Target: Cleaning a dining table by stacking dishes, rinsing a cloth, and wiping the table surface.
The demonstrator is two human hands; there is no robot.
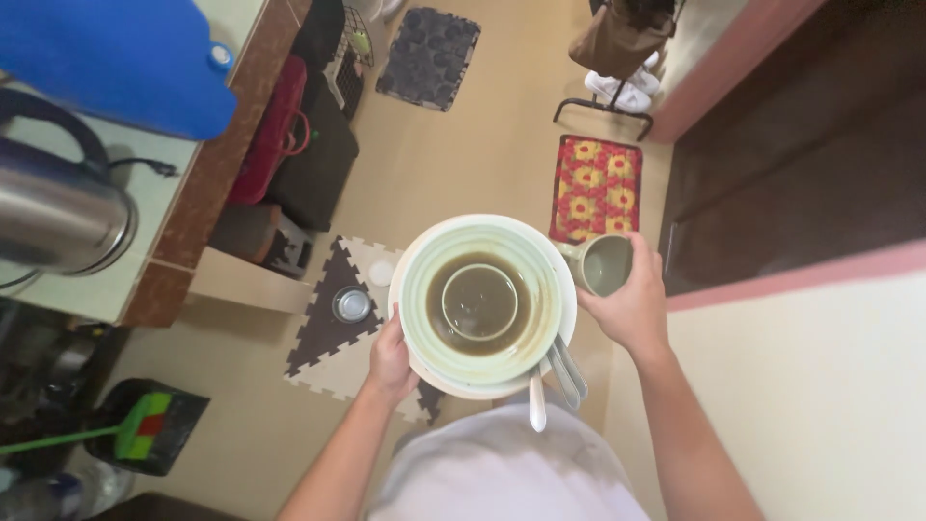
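Above tan floor, left hand (390, 362) carries round glossy bowls (482, 304); right hand (629, 309) a mug (600, 262).

Bare forearms, white shirt (502, 473)

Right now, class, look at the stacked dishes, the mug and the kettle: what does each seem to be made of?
Pale green bowl on white plate, left hand beneath: matte, dull sheen, likely plastic or melamine. Mug in right hand: same matte grey-green, probably plastic. Kettle: mirror reflections suggest polished steel.
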